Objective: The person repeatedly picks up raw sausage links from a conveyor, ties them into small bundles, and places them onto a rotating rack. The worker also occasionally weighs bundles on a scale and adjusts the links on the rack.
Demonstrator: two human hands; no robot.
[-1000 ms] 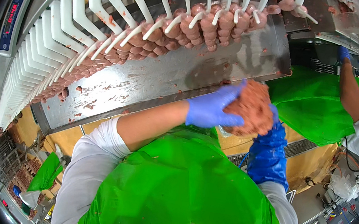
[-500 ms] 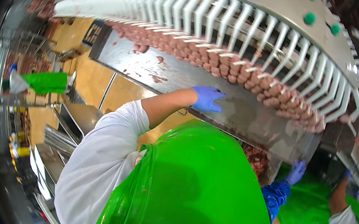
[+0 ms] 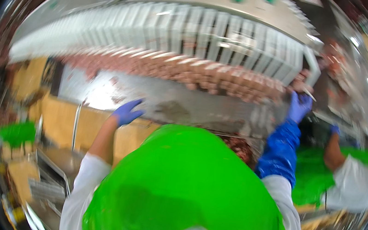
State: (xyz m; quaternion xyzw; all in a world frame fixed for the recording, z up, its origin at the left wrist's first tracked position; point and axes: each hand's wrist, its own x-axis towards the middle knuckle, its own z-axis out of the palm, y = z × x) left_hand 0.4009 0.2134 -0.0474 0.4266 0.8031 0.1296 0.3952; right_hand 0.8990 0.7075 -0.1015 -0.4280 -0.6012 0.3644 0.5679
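Head view, blurred by motion, shows a large stainless-steel machine with a long row of white plastic comb-like dividers spreading above and beyond both hands. Along the lower edge of those dividers runs a packed row of pinkish-brown sausage pieces, filling the slots from well past the left hand across to just beside the right hand; I see no open slot in that row, though the blur hides detail. Below the row lies a slanted steel tray smeared with meat residue, sitting between the two hands.

Nearer the body is the person's bright green plastic apron, and just beyond its upper edge, close under the right forearm, a heap of loose reddish-brown sausage pieces waits on the bench, partly hidden. Judging from this, the row looks loaded nearly end to end, while the heap suggests stock is left to place.

The left hand in a blue glove rests at the near edge of the steel tray, fingers spread and holding nothing. The right hand, blue-gloved with a long blue sleeve guard, reaches up to the right end of the sausage row; it touches or nearly touches the last pieces, but whether it grips one I cannot tell.

To the right, another worker's arm in a white sleeve and green apron appears, well apart.
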